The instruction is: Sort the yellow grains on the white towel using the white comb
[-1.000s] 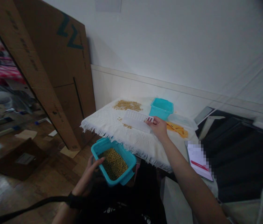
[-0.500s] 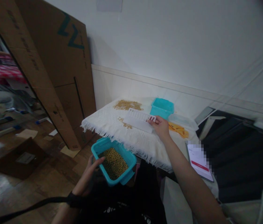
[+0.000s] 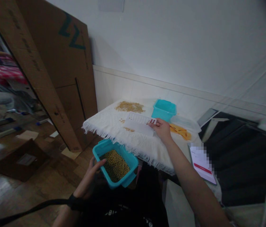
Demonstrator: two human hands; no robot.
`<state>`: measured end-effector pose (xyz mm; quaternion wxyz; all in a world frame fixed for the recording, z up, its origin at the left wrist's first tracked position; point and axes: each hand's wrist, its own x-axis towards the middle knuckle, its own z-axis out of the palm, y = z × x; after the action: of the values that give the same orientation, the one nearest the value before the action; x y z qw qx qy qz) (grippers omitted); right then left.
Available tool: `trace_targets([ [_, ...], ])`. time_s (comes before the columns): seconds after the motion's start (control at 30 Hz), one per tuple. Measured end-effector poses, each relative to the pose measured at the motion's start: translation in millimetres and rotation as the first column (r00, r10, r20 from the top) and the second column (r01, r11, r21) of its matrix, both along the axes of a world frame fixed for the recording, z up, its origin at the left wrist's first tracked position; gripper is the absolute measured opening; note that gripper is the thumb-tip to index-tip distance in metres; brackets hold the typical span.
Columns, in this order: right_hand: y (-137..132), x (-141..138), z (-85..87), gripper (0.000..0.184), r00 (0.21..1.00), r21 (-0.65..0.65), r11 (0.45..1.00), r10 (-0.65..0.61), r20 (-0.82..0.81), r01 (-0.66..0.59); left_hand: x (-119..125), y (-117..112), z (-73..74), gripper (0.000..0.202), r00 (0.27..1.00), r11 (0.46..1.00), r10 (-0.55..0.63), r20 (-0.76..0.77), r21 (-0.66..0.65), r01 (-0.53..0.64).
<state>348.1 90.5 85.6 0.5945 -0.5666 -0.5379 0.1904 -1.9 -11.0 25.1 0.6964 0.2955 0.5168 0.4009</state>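
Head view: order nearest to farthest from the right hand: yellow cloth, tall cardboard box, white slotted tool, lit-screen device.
1. White slotted tool: in the right hand.
2. Yellow cloth: just right.
3. Lit-screen device: lower right.
4. Tall cardboard box: far left.

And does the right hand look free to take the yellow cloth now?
Probably not: the yellow cloth lies close beside the right hand, but that hand is holding the white plastic piece.

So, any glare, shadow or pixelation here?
Head view: glare on the floor, lower left; head view: upper right corner darkened; head view: pixelation over the right edge of the lit screen; head view: shadow over part of the beans in the held tub.
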Motion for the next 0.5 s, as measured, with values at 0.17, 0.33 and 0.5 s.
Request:
trace_targets([
  [0.17, -1.0, -0.3, 0.3, 0.049, 1.000, -0.004, 1.000, 0.014, -0.027, -0.014, -0.3, 1.3, -1.4, 0.075, 1.000, 1.000, 0.002, -0.009, -0.011, -0.002],
  [0.33, -1.7, -0.1, 1.1, 0.049, 0.999, -0.018, 0.999, 0.032, -0.042, -0.033, -0.3, 1.6, 0.2, 0.071, 1.000, 1.000, -0.005, -0.007, -0.015, 0.005],
  [0.5, -1.6, -4.3, 0.6, 0.050, 0.998, -0.002, 1.000, 0.028, -0.049, -0.028, -0.5, -0.1, 3.8, 0.068, 1.000, 1.000, -0.017, -0.009, -0.010, 0.017],
])
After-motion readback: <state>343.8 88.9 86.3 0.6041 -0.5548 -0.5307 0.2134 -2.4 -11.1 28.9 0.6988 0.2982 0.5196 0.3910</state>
